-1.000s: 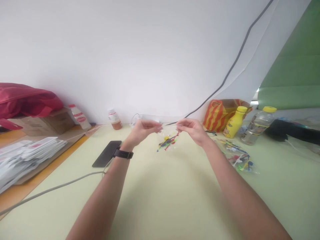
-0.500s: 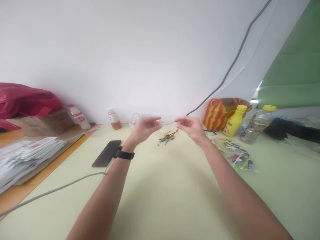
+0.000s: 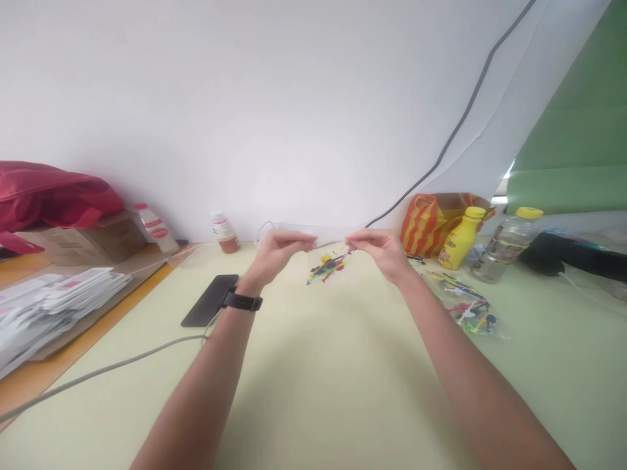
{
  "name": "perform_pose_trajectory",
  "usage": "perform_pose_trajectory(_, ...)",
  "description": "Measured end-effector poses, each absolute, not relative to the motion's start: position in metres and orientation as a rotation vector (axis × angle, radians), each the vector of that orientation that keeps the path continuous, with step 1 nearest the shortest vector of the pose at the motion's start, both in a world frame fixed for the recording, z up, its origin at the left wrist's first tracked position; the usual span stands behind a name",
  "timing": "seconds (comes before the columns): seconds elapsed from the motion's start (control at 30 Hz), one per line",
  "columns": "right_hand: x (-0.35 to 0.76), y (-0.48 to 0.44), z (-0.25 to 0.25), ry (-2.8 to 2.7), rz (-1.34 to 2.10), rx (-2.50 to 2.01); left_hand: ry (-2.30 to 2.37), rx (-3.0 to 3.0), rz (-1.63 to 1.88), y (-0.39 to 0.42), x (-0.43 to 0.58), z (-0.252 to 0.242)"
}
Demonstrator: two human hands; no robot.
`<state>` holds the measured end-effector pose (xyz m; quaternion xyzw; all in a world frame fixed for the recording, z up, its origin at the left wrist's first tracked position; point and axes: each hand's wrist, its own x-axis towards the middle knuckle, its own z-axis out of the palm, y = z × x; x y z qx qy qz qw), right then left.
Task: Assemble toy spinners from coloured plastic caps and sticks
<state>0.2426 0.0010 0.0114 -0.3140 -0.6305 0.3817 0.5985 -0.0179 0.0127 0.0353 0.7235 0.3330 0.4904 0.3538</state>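
Between my hands hangs a clear plastic bag [image 3: 327, 267] holding small red, yellow, green and blue plastic pieces. Its left upper edge is pinched by my left hand [image 3: 283, 253], with thumb and fingers together and a black watch on the wrist. On the other side, my right hand [image 3: 379, 249] pinches the right upper edge the same way. The bag's outline is faint and hard to trace. To the right of my right forearm, clear bags of similar coloured pieces [image 3: 470, 305] lie on the table.
A black phone [image 3: 209, 301] and a grey cable [image 3: 108, 372] lie on the left of the table [image 3: 313, 385]. Bottles stand along the back, including a yellow bottle [image 3: 461, 238] beside a striped bag [image 3: 426, 225]. White packets [image 3: 73, 297] are piled at far left.
My fingertips have closed more tightly on the bag's upper edge, and my hands have moved slightly apart. The coloured pieces have shifted a little inside the bag.
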Motion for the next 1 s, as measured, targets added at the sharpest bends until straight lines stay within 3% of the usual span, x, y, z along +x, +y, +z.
perform_pose_trajectory(0.27,0.2443,-0.0043,0.0187,-1.566,0.867,-0.754,0.882,1.860,1.227,0.0105,-0.0131,0.0364)
perform_pose_trajectory(0.53,0.2382,-0.0011,0.0194,-1.697,0.608,-0.835,0.984,2.065,1.198,0.0169,-0.0132,0.0344)
perform_pose_trajectory(1.0,0.2391,-0.0030,0.0182,-1.521,0.738,-0.667,0.812,1.861,1.336,0.0114,-0.0097,0.0344)
